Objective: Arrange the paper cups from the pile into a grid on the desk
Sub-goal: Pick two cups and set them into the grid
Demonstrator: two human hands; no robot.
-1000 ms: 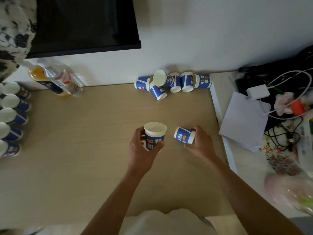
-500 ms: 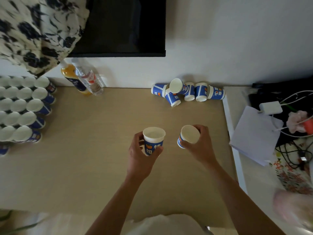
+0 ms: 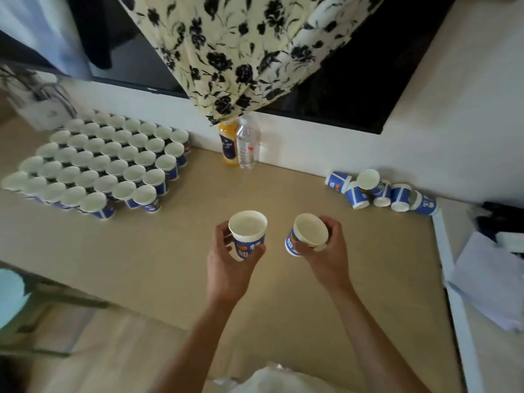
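Note:
My left hand (image 3: 226, 268) grips a blue-and-white paper cup (image 3: 248, 232) upright above the middle of the wooden desk (image 3: 283, 293). My right hand (image 3: 329, 256) holds a second cup (image 3: 307, 232), mouth up and tilted slightly left. A pile of several cups (image 3: 380, 192) lies on its sides against the wall at the back right. A grid of many upright cups (image 3: 105, 163) fills the desk's back left.
An orange juice bottle (image 3: 228, 144) and a clear water bottle (image 3: 247, 146) stand at the wall between grid and pile. A floral cloth (image 3: 241, 52) hangs over a dark screen. White papers (image 3: 493, 279) and cables lie on a white side surface at right.
The view has swung left and the whole grid now shows. My right hand has turned its cup from lying sideways to mouth up. Both hands hold their cups side by side.

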